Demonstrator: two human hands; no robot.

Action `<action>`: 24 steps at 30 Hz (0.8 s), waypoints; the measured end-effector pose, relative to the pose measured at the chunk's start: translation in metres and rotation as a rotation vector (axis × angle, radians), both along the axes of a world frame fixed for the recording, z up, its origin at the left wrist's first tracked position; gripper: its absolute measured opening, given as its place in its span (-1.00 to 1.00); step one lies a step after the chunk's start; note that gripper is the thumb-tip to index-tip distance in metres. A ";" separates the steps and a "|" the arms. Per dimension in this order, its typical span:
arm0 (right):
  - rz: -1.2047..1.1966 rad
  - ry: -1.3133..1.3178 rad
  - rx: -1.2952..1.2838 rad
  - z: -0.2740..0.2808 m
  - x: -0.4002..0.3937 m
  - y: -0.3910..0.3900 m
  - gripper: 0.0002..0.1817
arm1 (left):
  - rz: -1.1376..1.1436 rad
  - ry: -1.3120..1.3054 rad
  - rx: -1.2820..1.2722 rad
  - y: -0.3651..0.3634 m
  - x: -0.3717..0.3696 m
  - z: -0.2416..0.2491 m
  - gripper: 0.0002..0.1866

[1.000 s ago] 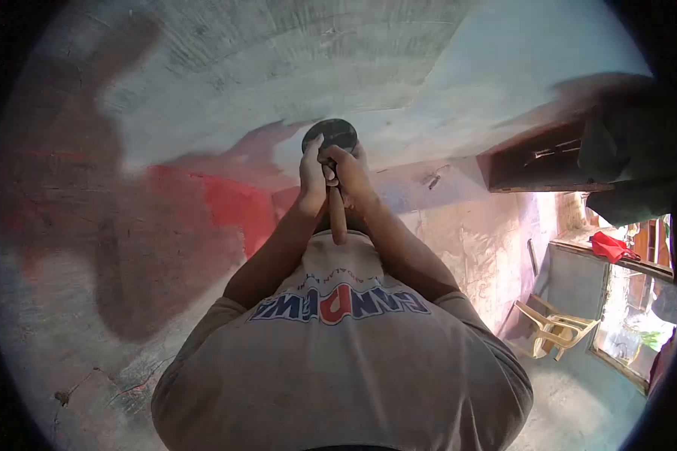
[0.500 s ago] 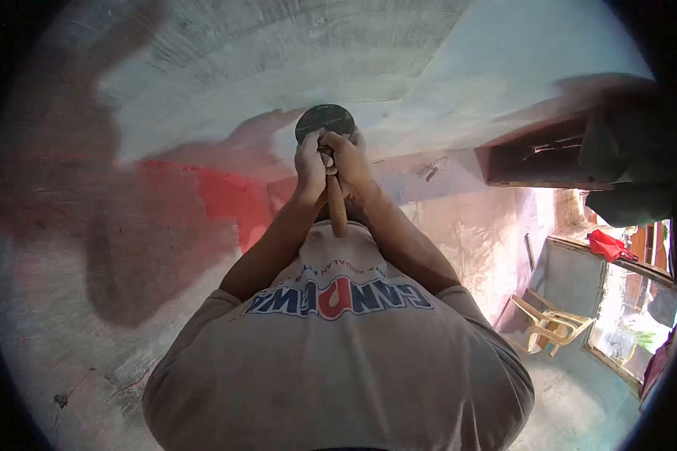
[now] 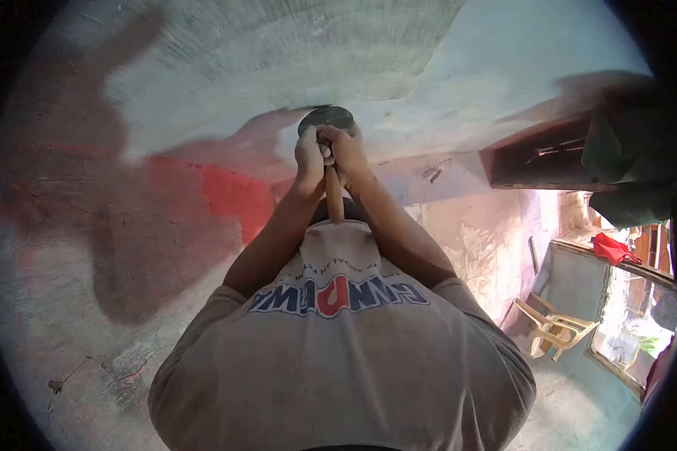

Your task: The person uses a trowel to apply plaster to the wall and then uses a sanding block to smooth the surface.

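Observation:
Both of my hands are closed together, out in front of my chest, on a dark round disc tool with a wooden handle. My left hand (image 3: 309,161) wraps its left side, and my right hand (image 3: 348,155) presses in from the right with its fingers folded over the middle. The black disc (image 3: 327,116) shows beyond my knuckles, close against the pale wall surface. Below my hands the wooden handle (image 3: 336,199) points back toward my shirt. My fingers hide the place where handle and disc come together.
The streaked grey wall (image 3: 293,52) spreads ahead, with a red painted patch (image 3: 233,201) to the left. At right, a plastic chair (image 3: 555,327) stands near a bright window opening, and a red cloth (image 3: 613,248) lies on its ledge. A dark recess (image 3: 541,154) opens above it.
The disc has tilted and now looks flatter, and the handle's near end has shifted slightly up and away from my shirt. Both hands keep their hold.

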State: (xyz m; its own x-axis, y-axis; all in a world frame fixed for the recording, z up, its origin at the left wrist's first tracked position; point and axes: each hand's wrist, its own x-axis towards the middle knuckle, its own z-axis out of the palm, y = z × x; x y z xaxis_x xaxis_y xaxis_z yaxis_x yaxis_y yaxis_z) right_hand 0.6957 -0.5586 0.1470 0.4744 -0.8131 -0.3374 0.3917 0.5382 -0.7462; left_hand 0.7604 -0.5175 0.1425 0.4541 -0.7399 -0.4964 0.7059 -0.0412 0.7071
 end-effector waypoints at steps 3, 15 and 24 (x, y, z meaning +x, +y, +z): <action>-0.041 -0.037 0.033 0.027 -0.007 0.014 -0.87 | -0.096 -0.051 -0.028 0.009 0.003 -0.002 -0.73; 0.021 -0.007 0.030 0.009 -0.005 0.005 -0.91 | -0.025 -0.006 -0.048 0.005 -0.006 0.001 -0.68; 0.021 0.049 -0.015 0.020 -0.009 0.007 -0.97 | -0.092 -0.069 -0.032 0.006 0.002 -0.005 -0.66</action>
